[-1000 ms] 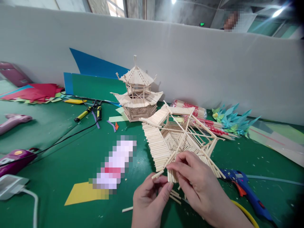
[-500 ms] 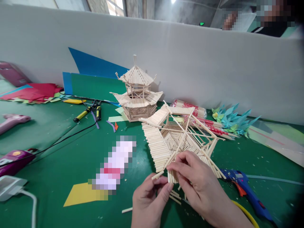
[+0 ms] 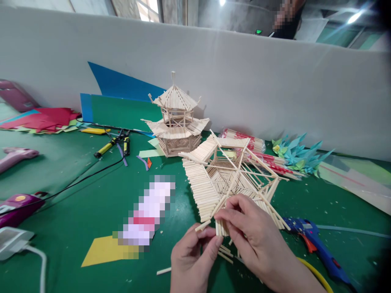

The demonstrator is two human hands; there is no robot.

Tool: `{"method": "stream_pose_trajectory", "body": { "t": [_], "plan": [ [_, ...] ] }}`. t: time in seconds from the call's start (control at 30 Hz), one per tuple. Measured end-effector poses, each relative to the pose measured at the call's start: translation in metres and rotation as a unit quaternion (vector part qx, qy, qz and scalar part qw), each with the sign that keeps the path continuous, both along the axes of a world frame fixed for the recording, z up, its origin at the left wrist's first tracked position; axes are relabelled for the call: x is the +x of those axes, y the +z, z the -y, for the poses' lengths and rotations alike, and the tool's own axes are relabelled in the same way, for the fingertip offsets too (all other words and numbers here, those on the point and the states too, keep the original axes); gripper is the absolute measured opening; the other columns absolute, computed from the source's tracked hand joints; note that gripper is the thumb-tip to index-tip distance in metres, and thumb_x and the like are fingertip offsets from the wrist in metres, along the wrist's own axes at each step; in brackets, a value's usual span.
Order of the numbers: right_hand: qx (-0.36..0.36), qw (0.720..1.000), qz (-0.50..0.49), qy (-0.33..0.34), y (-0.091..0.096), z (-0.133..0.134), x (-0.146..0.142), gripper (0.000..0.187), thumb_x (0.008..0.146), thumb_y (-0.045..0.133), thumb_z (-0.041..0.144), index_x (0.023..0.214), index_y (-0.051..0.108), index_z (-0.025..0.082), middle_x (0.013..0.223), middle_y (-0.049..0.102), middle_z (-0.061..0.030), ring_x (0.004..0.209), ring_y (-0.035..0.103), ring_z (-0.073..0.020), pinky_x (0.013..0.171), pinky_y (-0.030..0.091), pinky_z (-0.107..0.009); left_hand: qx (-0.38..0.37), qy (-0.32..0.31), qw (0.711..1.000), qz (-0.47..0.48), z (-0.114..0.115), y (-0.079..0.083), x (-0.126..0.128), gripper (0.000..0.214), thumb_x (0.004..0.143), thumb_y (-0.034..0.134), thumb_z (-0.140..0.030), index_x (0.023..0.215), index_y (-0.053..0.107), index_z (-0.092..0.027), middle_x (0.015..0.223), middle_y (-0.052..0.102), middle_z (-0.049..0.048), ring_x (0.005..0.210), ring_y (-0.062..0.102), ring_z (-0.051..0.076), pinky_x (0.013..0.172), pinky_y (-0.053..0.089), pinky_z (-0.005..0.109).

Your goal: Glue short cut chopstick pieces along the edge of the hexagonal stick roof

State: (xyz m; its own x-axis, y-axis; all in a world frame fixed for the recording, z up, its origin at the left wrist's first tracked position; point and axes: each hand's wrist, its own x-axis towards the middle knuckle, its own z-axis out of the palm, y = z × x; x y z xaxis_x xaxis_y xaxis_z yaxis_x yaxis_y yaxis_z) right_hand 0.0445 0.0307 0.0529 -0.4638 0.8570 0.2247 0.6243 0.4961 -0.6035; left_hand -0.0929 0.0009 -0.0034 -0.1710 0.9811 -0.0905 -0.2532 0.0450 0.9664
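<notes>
A half-roofed pavilion model (image 3: 201, 183) made of thin wooden sticks sits before me, its roof partly slatted and partly bare frame. At its near edge my left hand (image 3: 194, 254) is closed, thumb and fingers pinching the lower ends of short wooden sticks (image 3: 219, 228). Another short stick (image 3: 203, 225) pokes out between its fingers. My right hand (image 3: 253, 236) is closed too, its thumb and index fingertips pressed together at the upper ends of the same sticks. Its other fingers curl beside them and hide part of the roof edge.
Behind stands a finished two-tier stick pagoda (image 3: 177, 126). Bundled sticks (image 3: 244, 138) and blue-green folded paper (image 3: 305, 154) lie back right. A blue glue gun (image 3: 320, 244) rests right; pliers (image 3: 116, 144), a cable, yellow paper (image 3: 104, 252) and a white plug (image 3: 15, 242) lie left.
Both hands and the stick model have hardly moved. Beyond the partition, a person has shifted to the left.
</notes>
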Motion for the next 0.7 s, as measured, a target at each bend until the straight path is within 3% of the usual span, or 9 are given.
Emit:
{"method": "stream_pose_trajectory", "body": {
  "t": [0.17,0.4,0.7],
  "plan": [
    [-0.009,0.999,-0.052,0.004,-0.0009,0.0006,0.0026,0.029,0.080,0.039,0.004,0.101,0.050,0.021,0.093,0.045,-0.0031,0.086,0.046,-0.0152,0.072,0.039,-0.030,-0.013,0.014,1.000,0.007,-0.0011,-0.0002,-0.0018,0.010,0.055,0.073,-0.016,0.064,0.071,-0.020,0.066,0.061,-0.0001,0.057,0.055,0.011,0.054,0.048,0.017],
    [-0.016,0.998,-0.059,-0.005,0.0008,0.0009,0.0026,0.027,0.081,0.038,0.004,0.098,0.051,0.021,0.092,0.045,-0.0028,0.085,0.046,-0.0142,0.072,0.040,-0.029,-0.025,0.065,0.997,0.033,0.0006,0.0070,0.0064,0.010,0.053,0.074,-0.016,0.061,0.071,-0.019,0.064,0.062,-0.0004,0.059,0.055,0.011,0.055,0.047,0.015],
    [0.020,1.000,-0.013,-0.002,0.0022,-0.0004,-0.0018,0.025,0.080,0.040,0.007,0.095,0.057,0.017,0.085,0.049,-0.0051,0.078,0.047,-0.0171,0.064,0.039,-0.032,0.014,0.007,0.999,0.030,-0.0020,0.0051,0.0019,0.007,0.056,0.073,-0.016,0.062,0.072,-0.020,0.063,0.063,0.0013,0.061,0.058,0.015,0.057,0.049,0.020]
  ]
}}
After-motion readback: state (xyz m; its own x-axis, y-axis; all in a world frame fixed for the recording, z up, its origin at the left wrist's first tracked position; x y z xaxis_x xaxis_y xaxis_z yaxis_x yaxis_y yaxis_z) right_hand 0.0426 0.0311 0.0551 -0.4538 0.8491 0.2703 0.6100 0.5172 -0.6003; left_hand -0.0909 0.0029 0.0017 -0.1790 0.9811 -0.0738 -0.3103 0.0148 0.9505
